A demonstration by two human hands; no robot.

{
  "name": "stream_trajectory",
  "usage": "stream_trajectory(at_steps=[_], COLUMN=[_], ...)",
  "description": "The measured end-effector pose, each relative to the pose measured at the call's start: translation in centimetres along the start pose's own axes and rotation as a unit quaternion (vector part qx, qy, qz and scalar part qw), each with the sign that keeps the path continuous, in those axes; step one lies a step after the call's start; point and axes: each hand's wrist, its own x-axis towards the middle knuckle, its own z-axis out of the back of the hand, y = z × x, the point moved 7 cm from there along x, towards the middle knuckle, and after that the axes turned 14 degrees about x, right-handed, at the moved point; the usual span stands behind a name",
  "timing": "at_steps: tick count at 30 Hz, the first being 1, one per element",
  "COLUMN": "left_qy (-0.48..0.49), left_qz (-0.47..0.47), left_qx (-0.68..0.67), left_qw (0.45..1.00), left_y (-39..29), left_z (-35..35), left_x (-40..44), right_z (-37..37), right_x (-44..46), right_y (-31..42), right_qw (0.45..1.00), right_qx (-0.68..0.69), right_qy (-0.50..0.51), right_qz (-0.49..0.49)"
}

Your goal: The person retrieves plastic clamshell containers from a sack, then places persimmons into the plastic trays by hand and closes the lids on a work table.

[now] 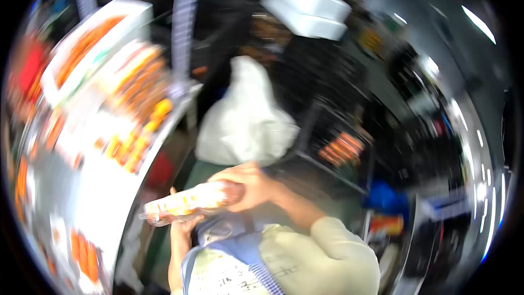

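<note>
A long clear package with white and yellow print and reddish contents (188, 202) lies across both hands in front of my body. My right hand (245, 186) is wrapped round its right end. My left hand (185, 224) holds it from below near the middle, with fingertips showing above its upper edge. The view is blurred, so the exact contents cannot be made out. Just beyond my hands stands a full white sack (245, 120).
At left, a bright metal table (101, 186) bears orange and yellow goods, carrots (84, 254) and a white foam box (57, 84). White foam boxes (305, 5) are stacked ahead. A black crate (322, 158) with reddish packs stands right, near a blue item (386, 198).
</note>
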Motion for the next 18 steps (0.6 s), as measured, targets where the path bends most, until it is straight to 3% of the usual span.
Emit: stream_trajectory(at_steps=[2,3,5,7,11,13,15,16,18], left_qy=[-0.051,-0.115,0.014,-0.078,-0.177,-0.154,-0.189,-0.241,-0.321], left_qz=[-0.059,-0.073,-0.135,-0.155,-0.322,-0.413,-0.483,-0.506,-0.535], left_qx=[0.008,0.031,-0.117,-0.098,-0.124,-0.063,-0.053,-0.031,0.011], left_qw=[0.997,0.990,0.984,0.980,0.922,0.896,0.853,0.827,0.782], left_y=[-2.3,-1.3,2.5,-2.6,-7.1,-8.8,-11.2,-11.9,-14.5], left_z=[-0.2,4.6,14.9,5.4,4.2,9.1,10.1,10.5,10.6], left_x=[-5.1,-7.2,-9.7,-13.4,-17.3,-19.2,-22.2,-23.3,-24.9], right_z=[-4.5,-6.2,-9.5,-13.2,-17.9,-20.3,-23.3,-25.3,-29.6], right_x=[2.4,3.4,5.3,7.8,13.3,16.0,18.5,19.2,18.9], right_y=[0.6,0.6,1.1,0.7,-2.7,-4.5,-7.9,-9.8,-14.7], right_qw=[0.993,0.985,0.965,0.940,0.907,0.918,0.940,0.925,0.811], right_qx=[0.052,0.084,0.140,0.172,0.166,0.113,0.232,0.273,0.439], right_qy=[0.073,0.123,0.193,0.277,0.363,0.350,0.250,0.250,0.205], right_qz=[0.081,0.091,0.108,0.103,0.132,0.147,0.000,-0.088,-0.329])
